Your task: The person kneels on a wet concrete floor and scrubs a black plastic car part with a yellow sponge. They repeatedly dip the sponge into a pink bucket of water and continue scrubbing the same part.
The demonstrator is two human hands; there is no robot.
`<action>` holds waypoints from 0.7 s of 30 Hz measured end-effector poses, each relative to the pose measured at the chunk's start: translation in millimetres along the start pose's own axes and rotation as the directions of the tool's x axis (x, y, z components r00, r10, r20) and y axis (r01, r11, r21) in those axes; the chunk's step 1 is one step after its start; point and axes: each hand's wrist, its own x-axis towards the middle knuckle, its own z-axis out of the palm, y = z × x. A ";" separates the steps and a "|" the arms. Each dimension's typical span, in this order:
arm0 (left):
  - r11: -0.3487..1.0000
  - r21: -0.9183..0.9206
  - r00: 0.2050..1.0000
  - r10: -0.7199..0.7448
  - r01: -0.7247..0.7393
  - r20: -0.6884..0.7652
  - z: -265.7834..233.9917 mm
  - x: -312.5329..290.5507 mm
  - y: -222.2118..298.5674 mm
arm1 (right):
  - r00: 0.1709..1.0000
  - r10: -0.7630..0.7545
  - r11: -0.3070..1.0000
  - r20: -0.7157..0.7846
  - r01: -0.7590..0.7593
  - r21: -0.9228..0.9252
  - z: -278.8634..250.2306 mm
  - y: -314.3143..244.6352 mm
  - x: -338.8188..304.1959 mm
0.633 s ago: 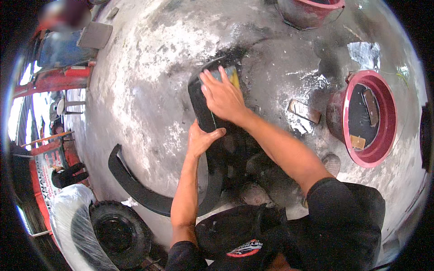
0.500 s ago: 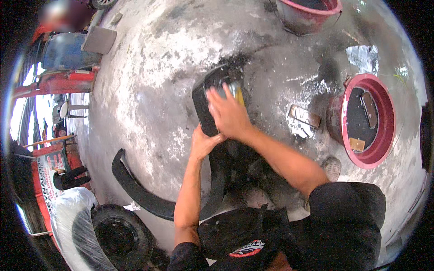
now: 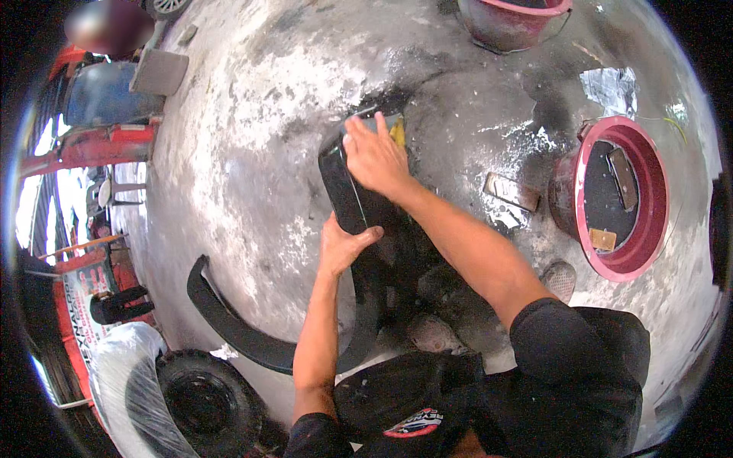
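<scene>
A long, curved black fender flare [image 3: 252,337] sweeps from the left round to its wet, broader end in front of me. Low on that end, my left hand [image 3: 340,241] grips the edge, thumb lying across the black surface. Farther up, my right hand [image 3: 376,156] presses a thin grey-and-yellow pad [image 3: 398,131] flat against the flare, the fingers reaching over it. Most of the pad is hidden under the palm and fingers, so its exact kind cannot be made out.
On the right stands a red tub [image 3: 663,206] holding dark water, a dark block [image 3: 622,178] and a tan block [image 3: 602,239]. Another tub [image 3: 511,27] is at the far edge. A flat block [image 3: 511,191] lies on the wet floor. A tyre [image 3: 206,401] sits lower left.
My right hand has slid with the pad a little farther up and left along the flare. My left hand stays on the lower edge, its thumb now more stretched out.
</scene>
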 end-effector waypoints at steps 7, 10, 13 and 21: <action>0.997 -0.076 0.999 0.015 -0.017 -0.030 -5.0 -1.4 -7.8 | 0.990 0.057 0.985 -0.132 -0.078 -0.157 25.8 -19.1 -34.4; 1.000 -0.001 0.999 -0.015 0.015 -0.036 7.7 -3.3 -1.4 | 0.975 0.220 0.962 0.018 -0.214 -0.172 -9.6 31.4 14.8; 0.996 0.017 0.996 -0.086 0.086 0.032 -1.6 -0.2 -6.5 | 0.993 -0.017 0.968 -0.118 -0.014 -0.250 0.4 -9.0 -19.4; 0.998 -0.047 0.999 -0.031 0.031 -0.008 2.9 -4.7 -1.2 | 0.997 0.004 0.991 -0.075 -0.014 -0.136 0.8 -4.3 -6.8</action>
